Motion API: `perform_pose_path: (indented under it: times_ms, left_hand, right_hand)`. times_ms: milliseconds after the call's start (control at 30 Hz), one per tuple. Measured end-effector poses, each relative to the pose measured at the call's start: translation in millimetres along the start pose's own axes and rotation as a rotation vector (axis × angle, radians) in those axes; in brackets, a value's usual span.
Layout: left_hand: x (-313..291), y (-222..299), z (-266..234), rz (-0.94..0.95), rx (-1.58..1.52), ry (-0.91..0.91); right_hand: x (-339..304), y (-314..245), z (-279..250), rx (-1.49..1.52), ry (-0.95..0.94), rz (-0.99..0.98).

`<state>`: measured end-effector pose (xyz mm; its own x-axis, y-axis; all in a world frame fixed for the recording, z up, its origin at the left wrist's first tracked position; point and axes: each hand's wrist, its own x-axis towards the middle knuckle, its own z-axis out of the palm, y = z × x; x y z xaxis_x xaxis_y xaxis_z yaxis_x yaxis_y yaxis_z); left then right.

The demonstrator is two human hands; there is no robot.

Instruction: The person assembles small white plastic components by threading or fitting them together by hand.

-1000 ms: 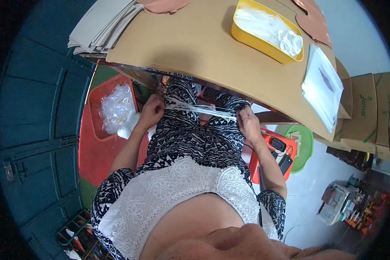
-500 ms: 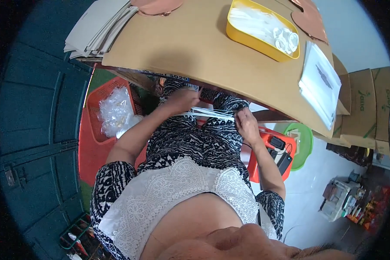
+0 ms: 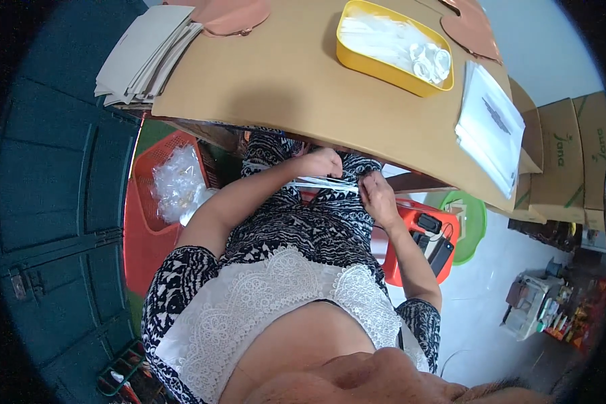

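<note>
Cardboard box (image 3: 553, 178), right side: one short word in green lettering (image 3: 563, 155), small green mark above it. Second box (image 3: 590, 178), beside it: green lettering (image 3: 599, 145) of like form. Top sheet of the white paper stack (image 3: 481, 149), right end of table (image 3: 303, 74): dark grey print (image 3: 496, 116); letters or drawing, cannot tell.

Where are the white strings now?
In the head view, the white strings cross the legs near the middle, by the left hand, with the right hand at their right end.
</note>
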<state>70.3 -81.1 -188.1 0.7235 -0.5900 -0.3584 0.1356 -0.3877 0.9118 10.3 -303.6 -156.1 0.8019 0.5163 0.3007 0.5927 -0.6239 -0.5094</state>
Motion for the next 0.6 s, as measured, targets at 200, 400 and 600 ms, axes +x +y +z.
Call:
perform_pose_path:
  times_ms: [200,400,600]
  left_hand:
    - [-10.6,12.2,16.7,0.132,0.625,0.463]
    - [-57.4,56.0,30.2,0.042,0.867,0.353]
    - [-94.7,108.9,5.8,0.075,0.763,0.193]
  right_hand:
    - [-1.7,-1.7,-6.5,0.023,0.032,-0.002]
    - [6.4,-41.8,-32.9,0.090,0.104,-0.100]
    - [23.6,-82.1,-72.3,0.196,0.153,-0.238]
